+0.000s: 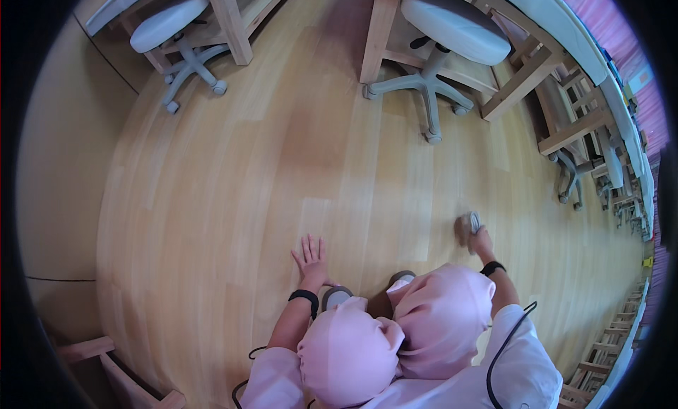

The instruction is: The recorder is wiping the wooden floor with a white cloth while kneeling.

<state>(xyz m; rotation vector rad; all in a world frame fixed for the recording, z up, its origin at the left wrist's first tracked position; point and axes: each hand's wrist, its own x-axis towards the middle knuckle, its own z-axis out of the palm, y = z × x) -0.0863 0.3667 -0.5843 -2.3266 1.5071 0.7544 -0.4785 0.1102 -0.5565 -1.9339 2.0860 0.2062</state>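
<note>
My left hand (311,261) lies palm down with its fingers spread on the wood-plank floor (296,186), and it holds nothing. Out to the right, my right hand (482,242) grips a small grey-and-white object (473,222) low at the floor. Blur and size hide what this object is; a brownish smear or shadow shows beside it. Between my arms rise my knees in pink trousers (349,350), bent in a crouch. The toe of a grey shoe (337,296) shows just below my left hand. Black bands circle both wrists.
A white-seated stool on casters (433,75) stands ahead to the right, by a wooden table frame (380,33). Another wheeled stool (172,25) stands at the upper left. Several tables and stools line the right side. A wooden frame (124,372) is at the lower left.
</note>
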